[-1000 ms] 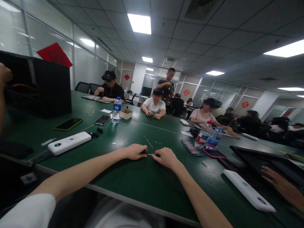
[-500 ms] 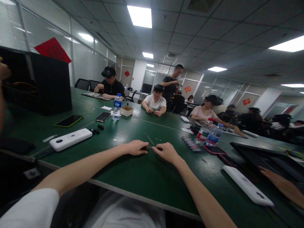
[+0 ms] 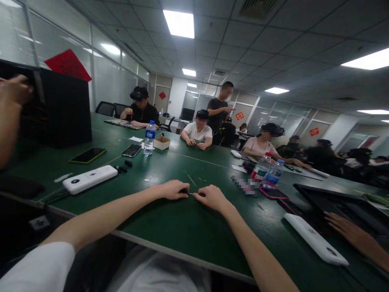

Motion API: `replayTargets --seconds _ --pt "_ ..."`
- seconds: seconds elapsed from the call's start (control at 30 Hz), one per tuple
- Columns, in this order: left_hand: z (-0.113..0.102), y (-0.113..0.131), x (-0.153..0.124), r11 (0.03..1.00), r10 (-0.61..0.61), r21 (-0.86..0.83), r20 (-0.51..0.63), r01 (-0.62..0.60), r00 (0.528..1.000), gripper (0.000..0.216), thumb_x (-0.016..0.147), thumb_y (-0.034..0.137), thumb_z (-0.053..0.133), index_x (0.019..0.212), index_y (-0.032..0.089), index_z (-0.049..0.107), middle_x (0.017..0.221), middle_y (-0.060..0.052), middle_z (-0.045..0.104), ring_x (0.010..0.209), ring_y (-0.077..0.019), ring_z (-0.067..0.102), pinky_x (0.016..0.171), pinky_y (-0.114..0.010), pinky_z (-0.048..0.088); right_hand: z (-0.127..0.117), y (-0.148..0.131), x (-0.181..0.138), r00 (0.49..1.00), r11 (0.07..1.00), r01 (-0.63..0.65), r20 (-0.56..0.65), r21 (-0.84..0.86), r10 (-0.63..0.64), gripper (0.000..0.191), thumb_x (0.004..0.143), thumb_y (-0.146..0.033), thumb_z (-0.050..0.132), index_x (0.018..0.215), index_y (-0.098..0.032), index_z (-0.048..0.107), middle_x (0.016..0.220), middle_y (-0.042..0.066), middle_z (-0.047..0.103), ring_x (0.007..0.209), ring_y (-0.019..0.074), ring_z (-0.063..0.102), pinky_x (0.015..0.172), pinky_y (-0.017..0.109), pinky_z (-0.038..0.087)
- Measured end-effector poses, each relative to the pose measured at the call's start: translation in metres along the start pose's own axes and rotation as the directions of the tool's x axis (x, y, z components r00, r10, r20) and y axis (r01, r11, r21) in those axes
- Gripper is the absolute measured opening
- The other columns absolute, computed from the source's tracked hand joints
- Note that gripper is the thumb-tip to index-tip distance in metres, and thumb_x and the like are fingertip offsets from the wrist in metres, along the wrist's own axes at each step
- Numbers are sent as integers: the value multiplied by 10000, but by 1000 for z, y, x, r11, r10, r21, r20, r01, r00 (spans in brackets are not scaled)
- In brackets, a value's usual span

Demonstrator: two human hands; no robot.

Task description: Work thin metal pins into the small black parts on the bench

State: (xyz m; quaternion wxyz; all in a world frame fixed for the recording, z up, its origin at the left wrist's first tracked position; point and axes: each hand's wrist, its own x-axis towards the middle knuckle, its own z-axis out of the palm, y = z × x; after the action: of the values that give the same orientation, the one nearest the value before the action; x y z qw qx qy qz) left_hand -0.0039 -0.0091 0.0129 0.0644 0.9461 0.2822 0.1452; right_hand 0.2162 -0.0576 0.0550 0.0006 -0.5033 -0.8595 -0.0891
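My left hand (image 3: 175, 190) rests low over the green table (image 3: 170, 231), its thumb and fingers pinched together. Facing it, my right hand (image 3: 211, 196) is closed too, thumb toward the left hand. Between the fingertips shows a tiny thin pale piece (image 3: 190, 194), too small to name; it seems to reach from one hand to the other. A few thin light strips (image 3: 191, 179) lie on the table just beyond my hands.
Left are a white power bank (image 3: 91, 179), phones and a water bottle (image 3: 150, 138) beside a small box (image 3: 161, 142). Right are bottles (image 3: 273, 173), a red-edged phone (image 3: 274, 193), another white device (image 3: 316, 239) and a black tray (image 3: 334, 202) with a co-worker's hand (image 3: 349, 231).
My right hand has moved slightly down and left; the left hand is nearly still. A co-worker's hand has risen at the far left, and another's has shifted left at the black tray.
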Motion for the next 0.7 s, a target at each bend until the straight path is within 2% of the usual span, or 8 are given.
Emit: replayTargets --seconds 0.4,0.6,0.7 --pt "-2 -1 0 998 28 -63 2 -28 1000 222 891 392 549 1037 226 566 971 -28 678 849 -185 636 698 -244 420 7 6 0 1000 999 -3 -4 32 3 559 904 -617 317 889 -255 741 824 48 721 752 180 639 671 250 414" --pt "-2 -2 0 999 25 -46 -4 -25 1000 232 888 399 553 1041 224 568 967 -32 677 851 -190 636 705 -251 426 7 6 1 998 998 14 -57 62 -11 518 895 -608 362 835 -257 738 787 30 722 701 164 631 613 237 389" --pt "-2 -2 0 998 24 -56 -6 -24 1000 236 887 398 555 1044 223 570 981 -36 679 868 -193 636 716 -252 427 6 6 2 992 991 34 -124 126 -18 526 917 -579 344 807 -244 734 793 22 726 698 146 630 621 226 386"
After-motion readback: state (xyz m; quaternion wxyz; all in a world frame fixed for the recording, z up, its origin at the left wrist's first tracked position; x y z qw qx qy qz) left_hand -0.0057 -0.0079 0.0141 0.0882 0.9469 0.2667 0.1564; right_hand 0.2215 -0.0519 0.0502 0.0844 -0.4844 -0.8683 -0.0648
